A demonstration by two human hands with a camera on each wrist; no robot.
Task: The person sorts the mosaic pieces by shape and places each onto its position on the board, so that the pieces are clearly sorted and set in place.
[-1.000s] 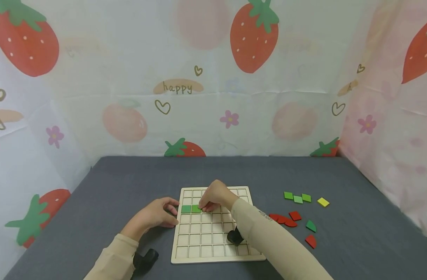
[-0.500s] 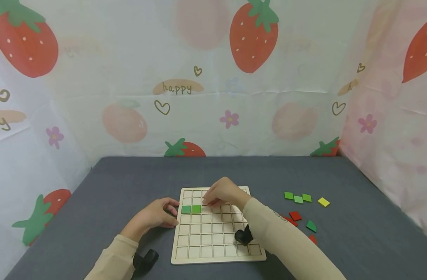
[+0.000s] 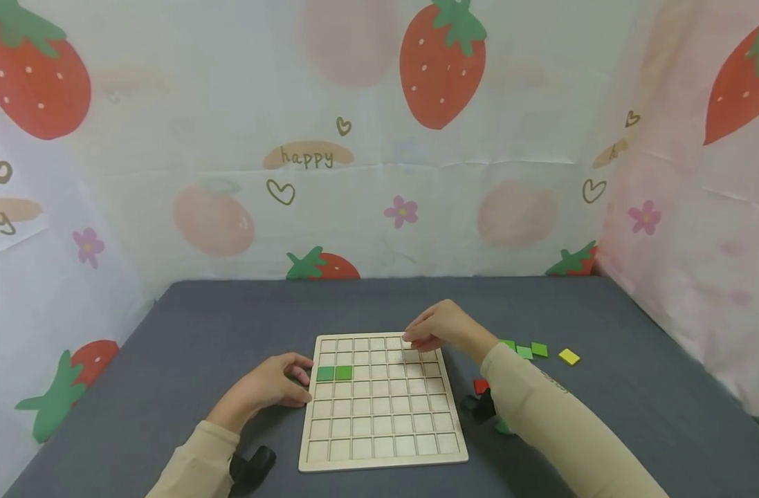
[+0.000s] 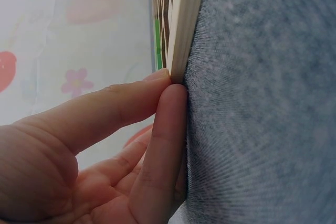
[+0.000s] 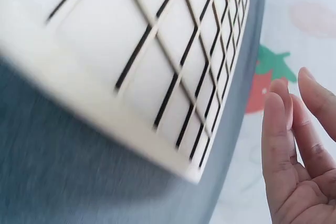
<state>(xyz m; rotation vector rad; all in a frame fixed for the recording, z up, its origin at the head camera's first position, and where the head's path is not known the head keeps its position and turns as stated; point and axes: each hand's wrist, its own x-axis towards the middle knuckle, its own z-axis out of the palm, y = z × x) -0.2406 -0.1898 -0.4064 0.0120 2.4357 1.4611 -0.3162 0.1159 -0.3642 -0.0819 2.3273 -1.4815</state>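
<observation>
A pale wooden grid board point(image 3: 382, 465) lies on the dark cloth. Two green square tiles, one darker point(image 3: 325, 374) and one brighter point(image 3: 344, 373), sit side by side in its cells near the left edge. My left hand point(image 3: 263, 382) touches the board's left edge; in the left wrist view its extended digits point(image 4: 134, 100) meet the rim. Above the board's far right corner is my right hand point(image 3: 446, 325). In the right wrist view, its thumb stands apart from the fingers point(image 5: 275, 140), and nothing shows between them.
Right of the board lie several green square tiles point(image 3: 539, 350) and a yellow one point(image 3: 569, 357). A red tile point(image 3: 481, 386) and a dark green piece point(image 3: 503, 428) are partly covered by the right arm. A strawberry-print curtain point(image 3: 367, 221) hangs behind the table.
My right hand has left the brighter green tile and moved right and away across the board. Its arm now covers more of the loose pieces. The left hand stays at the board's edge.
</observation>
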